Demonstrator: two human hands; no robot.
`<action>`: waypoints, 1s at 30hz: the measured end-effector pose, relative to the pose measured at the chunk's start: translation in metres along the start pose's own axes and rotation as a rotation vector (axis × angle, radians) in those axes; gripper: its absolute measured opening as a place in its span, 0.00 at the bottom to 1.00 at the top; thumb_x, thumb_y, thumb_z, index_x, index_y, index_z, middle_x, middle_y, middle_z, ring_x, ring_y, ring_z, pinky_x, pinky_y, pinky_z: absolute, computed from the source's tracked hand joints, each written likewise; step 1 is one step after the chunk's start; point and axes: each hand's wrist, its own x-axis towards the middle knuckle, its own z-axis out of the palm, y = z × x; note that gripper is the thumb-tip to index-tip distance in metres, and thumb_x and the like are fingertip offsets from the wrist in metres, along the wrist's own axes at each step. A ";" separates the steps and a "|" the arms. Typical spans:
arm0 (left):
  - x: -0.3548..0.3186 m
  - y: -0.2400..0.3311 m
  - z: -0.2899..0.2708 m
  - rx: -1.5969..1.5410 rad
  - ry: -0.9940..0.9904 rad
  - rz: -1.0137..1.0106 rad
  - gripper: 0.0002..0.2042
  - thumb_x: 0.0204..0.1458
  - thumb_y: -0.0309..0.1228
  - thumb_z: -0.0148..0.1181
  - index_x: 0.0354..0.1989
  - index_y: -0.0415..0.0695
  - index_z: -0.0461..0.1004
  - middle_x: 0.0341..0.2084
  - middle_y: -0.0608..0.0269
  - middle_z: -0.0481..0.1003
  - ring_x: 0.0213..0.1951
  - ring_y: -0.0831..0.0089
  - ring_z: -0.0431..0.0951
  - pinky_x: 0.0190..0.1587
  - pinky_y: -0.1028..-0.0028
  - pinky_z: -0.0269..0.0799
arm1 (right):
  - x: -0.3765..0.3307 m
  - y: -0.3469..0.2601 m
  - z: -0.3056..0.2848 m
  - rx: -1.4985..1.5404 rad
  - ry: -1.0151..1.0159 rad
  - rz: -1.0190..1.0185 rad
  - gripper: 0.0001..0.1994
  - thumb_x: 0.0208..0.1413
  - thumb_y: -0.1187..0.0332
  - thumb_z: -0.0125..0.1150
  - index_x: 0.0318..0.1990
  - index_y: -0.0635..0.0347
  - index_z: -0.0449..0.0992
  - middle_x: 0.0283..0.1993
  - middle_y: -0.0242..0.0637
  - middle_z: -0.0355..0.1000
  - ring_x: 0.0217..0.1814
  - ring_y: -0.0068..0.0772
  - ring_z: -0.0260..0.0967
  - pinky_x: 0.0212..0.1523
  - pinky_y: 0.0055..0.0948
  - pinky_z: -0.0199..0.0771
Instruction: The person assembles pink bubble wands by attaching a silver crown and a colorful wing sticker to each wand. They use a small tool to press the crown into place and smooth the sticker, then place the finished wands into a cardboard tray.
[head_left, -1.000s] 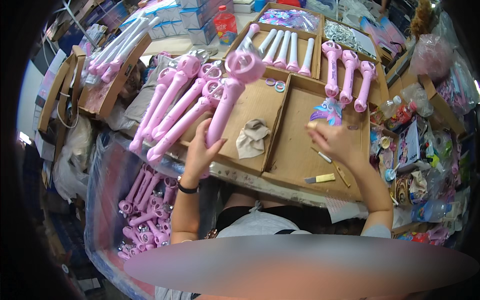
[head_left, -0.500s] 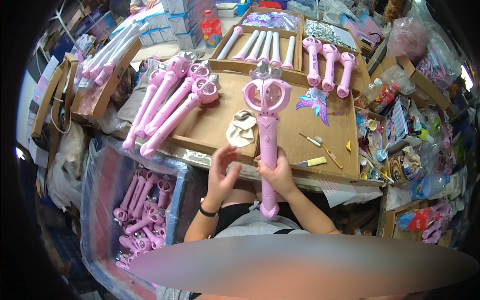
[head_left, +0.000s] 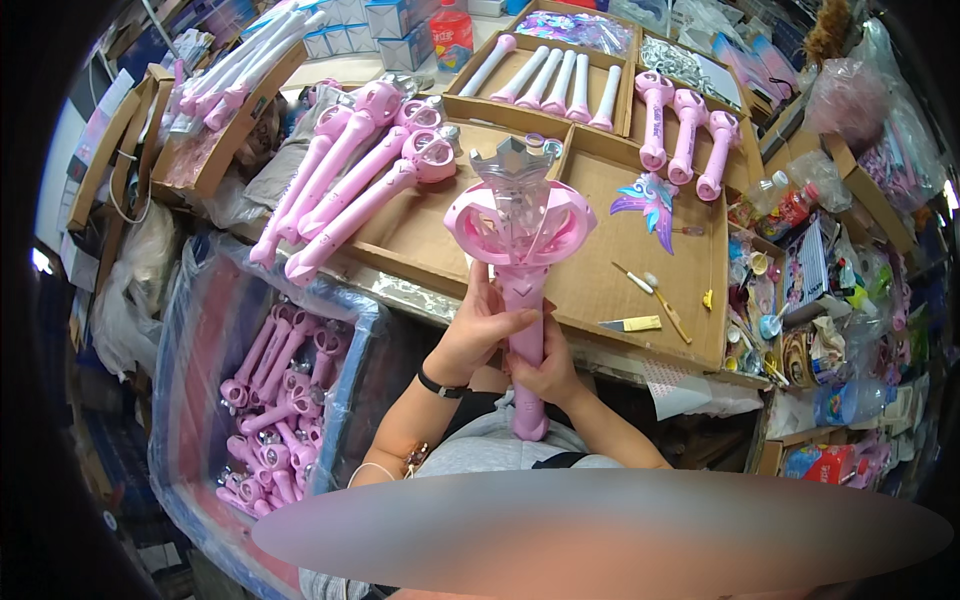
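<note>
I hold a pink toy wand point(head_left: 524, 290) upright over my lap, its openwork round head and clear crown toward the table. My left hand point(head_left: 482, 325) is closed round the upper handle, just under the head. Lower down, my right hand point(head_left: 550, 368) grips the same handle, thumb across its front. Past the wand's head lies a shallow cardboard tray point(head_left: 650, 345). In it are a purple-and-blue wing-shaped piece point(head_left: 648, 210), a thin brush point(head_left: 672, 312) and a flat brush point(head_left: 637, 324). Most of the cloth is hidden behind the wand and my left hand.
Several finished-looking pink wands point(head_left: 345, 180) lie at the tray's left. A plastic-lined bin point(head_left: 365, 350) at lower left holds more. White handles point(head_left: 545, 78) and pink wand parts point(head_left: 690, 135) lie at the back. Bottles and paint pots point(head_left: 770, 325) crowd the right side.
My left hand, earlier apart from the wand with fingers spread, now grips its upper handle. The wand has come closer and its head tilts toward me. The view has shifted slightly.
</note>
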 end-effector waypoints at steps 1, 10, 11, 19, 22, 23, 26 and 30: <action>0.000 -0.001 -0.001 -0.029 -0.001 0.004 0.45 0.42 0.20 0.61 0.67 0.50 0.40 0.57 0.49 0.64 0.45 0.66 0.74 0.48 0.68 0.71 | 0.000 0.000 0.000 -0.021 -0.008 -0.017 0.36 0.47 0.79 0.56 0.64 0.61 0.47 0.48 0.39 0.64 0.45 0.25 0.67 0.42 0.27 0.73; 0.028 0.016 -0.033 -0.257 -0.309 0.162 0.38 0.51 0.56 0.54 0.63 0.43 0.55 0.57 0.54 0.65 0.54 0.60 0.70 0.55 0.56 0.67 | 0.000 -0.016 -0.002 0.024 -0.148 0.072 0.28 0.47 0.75 0.57 0.58 0.61 0.56 0.40 0.36 0.68 0.40 0.24 0.68 0.42 0.26 0.71; 0.031 0.017 -0.034 -0.265 -0.334 0.189 0.41 0.48 0.61 0.54 0.63 0.44 0.54 0.58 0.54 0.64 0.55 0.61 0.69 0.54 0.57 0.68 | 0.000 -0.017 -0.001 0.004 -0.159 0.070 0.27 0.47 0.75 0.57 0.56 0.61 0.58 0.39 0.36 0.69 0.40 0.23 0.68 0.41 0.26 0.71; 0.024 -0.002 -0.024 -0.141 -0.260 0.148 0.55 0.34 0.68 0.60 0.66 0.40 0.49 0.61 0.49 0.58 0.58 0.57 0.66 0.58 0.60 0.64 | 0.001 -0.017 -0.004 0.064 -0.172 0.130 0.27 0.45 0.75 0.59 0.55 0.62 0.59 0.39 0.35 0.69 0.40 0.24 0.68 0.44 0.28 0.70; 0.016 -0.008 -0.028 -0.094 -0.334 -0.016 0.58 0.30 0.73 0.56 0.65 0.40 0.52 0.63 0.40 0.53 0.60 0.48 0.61 0.60 0.58 0.62 | -0.001 -0.018 -0.005 0.060 -0.216 0.101 0.27 0.46 0.73 0.59 0.55 0.62 0.59 0.39 0.35 0.69 0.40 0.26 0.69 0.45 0.28 0.70; 0.014 -0.010 -0.030 -0.039 -0.292 0.020 0.56 0.30 0.72 0.57 0.63 0.40 0.55 0.61 0.40 0.57 0.59 0.47 0.63 0.59 0.57 0.62 | 0.000 -0.017 -0.004 0.047 -0.220 0.074 0.26 0.46 0.73 0.59 0.55 0.63 0.60 0.39 0.35 0.69 0.40 0.26 0.69 0.45 0.28 0.70; 0.012 -0.011 -0.036 -0.134 -0.031 0.272 0.54 0.30 0.74 0.55 0.60 0.40 0.58 0.51 0.47 0.67 0.50 0.54 0.71 0.54 0.56 0.67 | 0.001 -0.019 -0.004 -0.050 -0.266 0.152 0.27 0.46 0.71 0.60 0.55 0.63 0.60 0.39 0.36 0.70 0.41 0.27 0.69 0.45 0.29 0.70; 0.017 0.000 -0.042 -0.161 0.005 0.307 0.46 0.33 0.73 0.53 0.55 0.47 0.63 0.39 0.56 0.69 0.30 0.72 0.69 0.29 0.75 0.71 | 0.008 -0.034 -0.022 -0.698 -0.324 -0.115 0.20 0.52 0.55 0.61 0.45 0.62 0.71 0.41 0.43 0.72 0.41 0.41 0.72 0.44 0.33 0.72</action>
